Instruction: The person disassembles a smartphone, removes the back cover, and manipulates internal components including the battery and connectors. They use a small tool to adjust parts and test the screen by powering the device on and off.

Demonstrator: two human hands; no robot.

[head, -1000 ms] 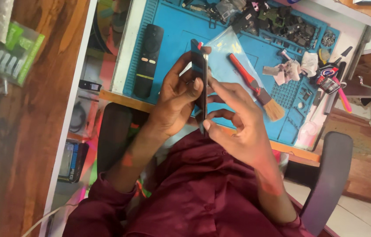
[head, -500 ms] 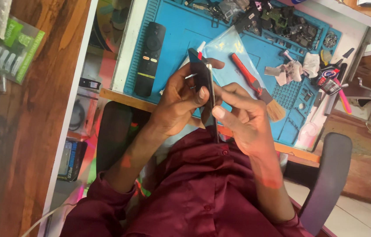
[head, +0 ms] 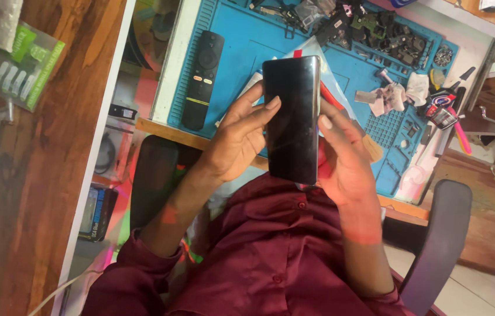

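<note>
Both hands hold a slim black glass-fronted smartphone (head: 292, 120) upright over the lap, screen dark and facing the camera, above the near edge of the blue silicone repair mat (head: 241, 44). Left hand (head: 237, 139): fingers (head: 257, 111) lie long across the phone's left side and face, slightly fanned, thumb hidden behind. Right hand (head: 344, 158): fingers curl round the right edge, one fingertip resting on the rim; palm cups the lower corner. Judgement: the grip is best kept on the long edges, with light pressure on the glass and the lower corner supported so the slab cannot tip forward. Beyond the left fingertips lies a black remote control with coloured buttons (head: 202, 79); past the right fingers, a red-handled brush (head: 350, 120) partly hidden, crumpled white tissue (head: 396, 93), and a heap of small dark parts (head: 376, 29). Open room is mainly the bare mat between remote and phone; the desk edge runs just under the knuckles, chair armrests to either side.
</note>
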